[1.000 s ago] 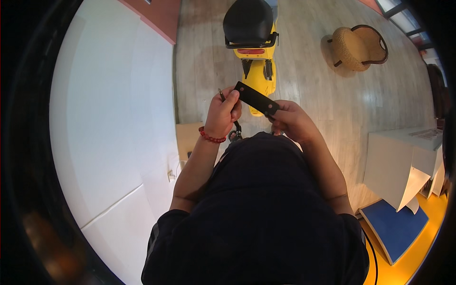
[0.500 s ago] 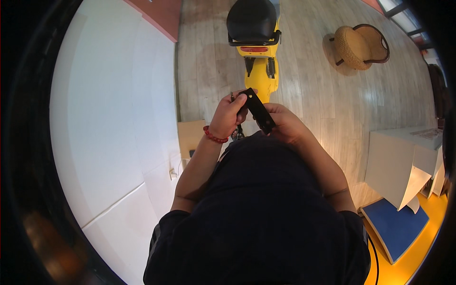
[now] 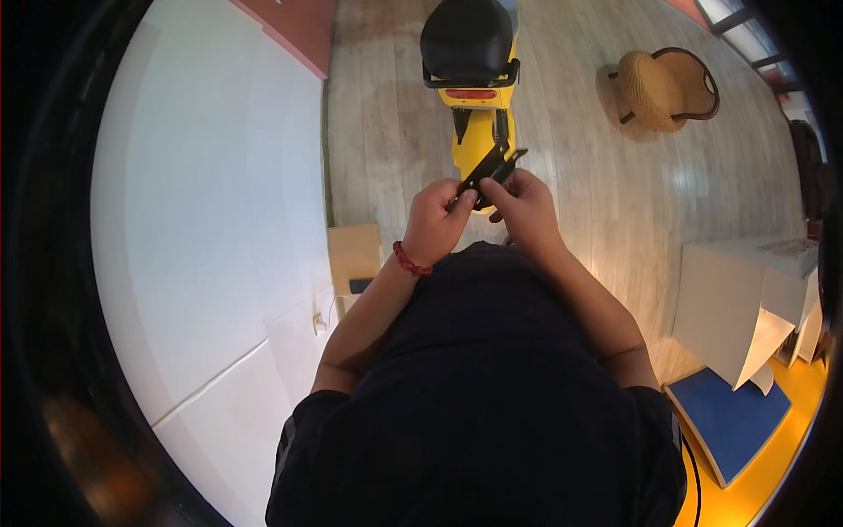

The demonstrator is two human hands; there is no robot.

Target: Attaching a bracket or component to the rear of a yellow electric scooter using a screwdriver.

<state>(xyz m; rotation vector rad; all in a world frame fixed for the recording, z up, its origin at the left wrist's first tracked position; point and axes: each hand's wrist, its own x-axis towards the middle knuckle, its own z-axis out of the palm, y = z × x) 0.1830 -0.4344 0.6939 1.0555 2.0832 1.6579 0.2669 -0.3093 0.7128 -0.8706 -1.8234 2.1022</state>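
Note:
Both my hands meet in front of my body, over the rear of a yellow scooter. Between them is a black flat strip-like case with a small metal stud, slanting up to the right. My left hand, with a red bead bracelet on its wrist, pinches the lower left end with the thumb on top. My right hand grips it from the right, its thumb pressed on a second dark flap that sticks out past the fingers. The far fingers of both hands are partly hidden.
A woven chair stands on the wooden floor at the far right. A white wall runs along my left, with a cardboard piece beside it. At the lower right are a pale box and a blue panel on a yellow surface.
The black case has swung from slanting down-right to slanting up-right, with a second flap now showing. My right hand has risen and my left hand has shifted slightly right.

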